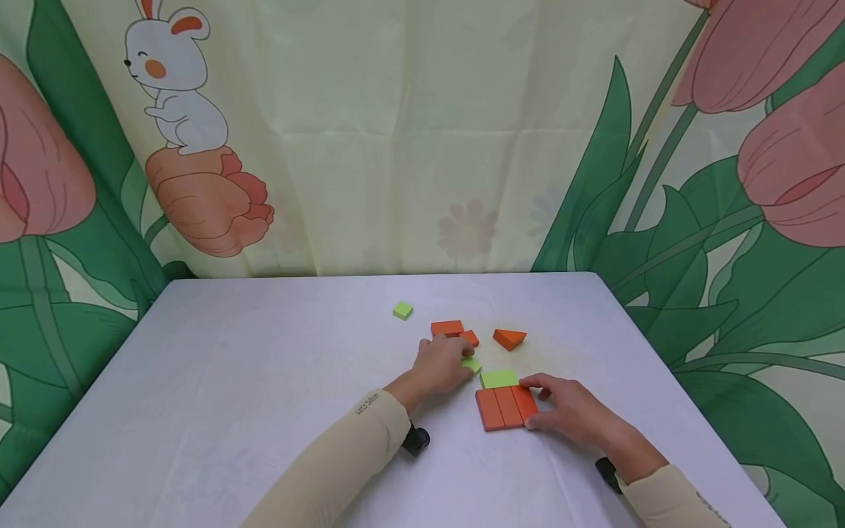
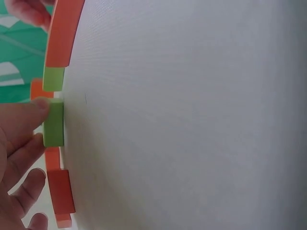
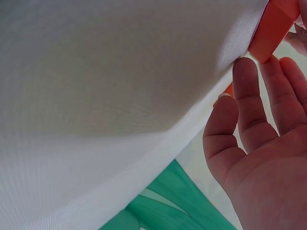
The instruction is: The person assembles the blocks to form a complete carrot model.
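My left hand (image 1: pixel 444 363) pinches a small green block (image 2: pixel 53 123) between thumb and finger, close over the table. Just to its right a second green block (image 1: pixel 499 378) lies against the far side of a row of three orange blocks (image 1: pixel 507 408), set edge to edge. At the right end of that row is my right hand (image 1: pixel 573 408), its thumb near the front corner and a finger by the back corner. In the right wrist view its fingers (image 3: pixel 247 96) look loosely extended, with fingertips right at an orange block (image 3: pixel 271 33).
Beyond my left hand lie a flat orange block (image 1: pixel 447 328) and a smaller orange piece (image 1: pixel 469 338). An orange triangular block (image 1: pixel 510 339) sits right of them, and a green block (image 1: pixel 403 311) farther back. A printed curtain (image 1: pixel 370 147) hangs behind the white-covered table (image 1: pixel 218 411).
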The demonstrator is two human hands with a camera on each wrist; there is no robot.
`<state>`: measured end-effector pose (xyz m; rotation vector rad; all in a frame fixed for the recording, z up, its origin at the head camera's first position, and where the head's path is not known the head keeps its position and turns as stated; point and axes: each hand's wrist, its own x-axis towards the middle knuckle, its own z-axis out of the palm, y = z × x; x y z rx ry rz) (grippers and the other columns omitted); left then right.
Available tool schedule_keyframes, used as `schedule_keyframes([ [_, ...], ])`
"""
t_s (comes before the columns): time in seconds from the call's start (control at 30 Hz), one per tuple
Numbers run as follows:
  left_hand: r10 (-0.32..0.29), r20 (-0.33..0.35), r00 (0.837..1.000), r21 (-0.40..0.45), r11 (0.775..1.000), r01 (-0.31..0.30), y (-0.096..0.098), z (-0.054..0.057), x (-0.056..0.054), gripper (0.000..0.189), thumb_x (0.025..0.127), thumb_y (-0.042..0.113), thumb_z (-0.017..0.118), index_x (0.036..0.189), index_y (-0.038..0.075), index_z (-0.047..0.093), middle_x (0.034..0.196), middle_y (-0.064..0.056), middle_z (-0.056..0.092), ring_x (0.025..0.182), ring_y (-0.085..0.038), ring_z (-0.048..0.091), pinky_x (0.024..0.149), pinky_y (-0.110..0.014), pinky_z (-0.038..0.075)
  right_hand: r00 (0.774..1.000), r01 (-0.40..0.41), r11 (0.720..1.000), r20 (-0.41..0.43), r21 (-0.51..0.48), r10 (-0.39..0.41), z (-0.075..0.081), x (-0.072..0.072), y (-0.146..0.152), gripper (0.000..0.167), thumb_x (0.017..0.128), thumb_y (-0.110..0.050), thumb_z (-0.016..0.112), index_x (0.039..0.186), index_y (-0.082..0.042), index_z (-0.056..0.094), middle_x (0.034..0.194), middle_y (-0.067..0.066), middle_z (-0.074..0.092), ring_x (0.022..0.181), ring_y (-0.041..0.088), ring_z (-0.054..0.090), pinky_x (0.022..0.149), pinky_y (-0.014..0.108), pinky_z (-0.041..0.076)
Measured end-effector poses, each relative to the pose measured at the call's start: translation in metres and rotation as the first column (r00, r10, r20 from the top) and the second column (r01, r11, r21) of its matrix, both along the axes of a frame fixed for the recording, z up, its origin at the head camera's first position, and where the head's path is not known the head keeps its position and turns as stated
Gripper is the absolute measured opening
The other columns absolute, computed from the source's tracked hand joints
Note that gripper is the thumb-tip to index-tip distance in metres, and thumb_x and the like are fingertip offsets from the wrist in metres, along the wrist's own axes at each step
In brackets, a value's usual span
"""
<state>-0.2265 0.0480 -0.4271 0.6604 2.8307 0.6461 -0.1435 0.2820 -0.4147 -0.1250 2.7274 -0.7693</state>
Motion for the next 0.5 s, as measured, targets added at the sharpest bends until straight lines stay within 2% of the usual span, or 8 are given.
schedule_keyframes([
  [0.5, -0.007, 0.003, 1.0, -0.019, 1.0, 0.007, 0.0041, -0.0001, 0.0022, 0.031, 0.089, 0.03, 0.077, 0.118, 0.02, 0.07, 0.105, 0.008, 0.066, 0.096, -0.016, 0.05, 0.087, -0.041, 0.038, 1.0, 0.003, 1.0, 0.002, 0.002, -0.003, 0.0009, -0.0003, -0.0007, 0.068, 0.076, -0.028, 0.088, 0.137, -0.014, 0.059, 0.108, 0.003, 0.059, 0.101, 0.023, 0.053, 0.082, 0.042, 0.05],
])
